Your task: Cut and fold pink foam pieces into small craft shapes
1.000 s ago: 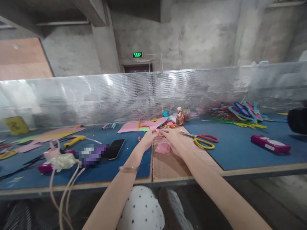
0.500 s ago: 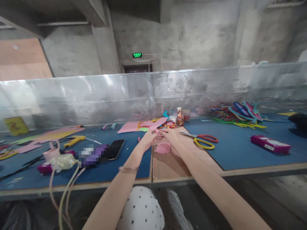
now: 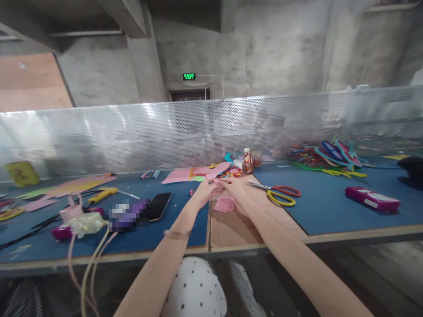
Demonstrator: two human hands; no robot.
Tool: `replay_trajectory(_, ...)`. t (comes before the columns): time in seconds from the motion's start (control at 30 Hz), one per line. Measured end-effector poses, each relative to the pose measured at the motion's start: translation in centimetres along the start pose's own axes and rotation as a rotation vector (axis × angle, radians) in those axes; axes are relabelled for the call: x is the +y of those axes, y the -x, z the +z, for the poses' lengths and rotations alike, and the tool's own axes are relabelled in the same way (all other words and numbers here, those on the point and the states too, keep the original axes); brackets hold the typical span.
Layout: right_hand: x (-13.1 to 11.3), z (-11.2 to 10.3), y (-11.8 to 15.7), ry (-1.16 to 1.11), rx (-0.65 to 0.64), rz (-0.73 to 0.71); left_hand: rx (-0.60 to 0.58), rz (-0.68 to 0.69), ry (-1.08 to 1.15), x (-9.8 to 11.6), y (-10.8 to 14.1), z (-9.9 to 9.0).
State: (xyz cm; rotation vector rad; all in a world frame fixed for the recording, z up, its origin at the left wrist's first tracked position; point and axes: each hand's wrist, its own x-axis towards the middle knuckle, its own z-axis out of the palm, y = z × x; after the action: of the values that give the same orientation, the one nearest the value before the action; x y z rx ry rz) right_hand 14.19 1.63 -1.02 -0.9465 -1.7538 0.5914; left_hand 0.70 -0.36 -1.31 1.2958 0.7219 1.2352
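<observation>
My left hand (image 3: 205, 192) and my right hand (image 3: 234, 186) meet over the middle of the table. Between their fingertips they pinch a small piece of pink paper (image 3: 215, 180), partly covered by the fingers. Below the hands a larger pink paper piece (image 3: 224, 204) lies on the bare wooden strip (image 3: 231, 233). Just right of my right hand rest scissors (image 3: 269, 190) with one red and one yellow handle, blades pointing towards the hand. Behind the hands is a stack of coloured paper (image 3: 178, 175).
A black phone (image 3: 160, 206) and a purple pixelated item (image 3: 132, 215) lie at left, near cables. Behind stand a small bottle (image 3: 247, 160) and a jar (image 3: 257, 159). A purple packet (image 3: 372, 199) and a heap of pipe cleaners (image 3: 306, 156) are at right. A perforated metal screen (image 3: 148, 136) borders the back.
</observation>
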Motion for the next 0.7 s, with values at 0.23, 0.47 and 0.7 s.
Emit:
replay_trajectory(0.23,0.2,0.1,-0.3,-0.052,0.049,0.054,0.047,-0.015,-0.032,0.1,-0.1,0.0)
replay_trajectory(0.47,0.8,-0.6,-0.7,-0.169,0.142,0.220,0.056,0.005,-0.049,0.3,0.3,0.2)
replay_trajectory(0.7,-0.2,-1.3,0.0,-0.041,-0.007,0.165,0.056,-0.006,-0.090,0.7,0.6,0.4)
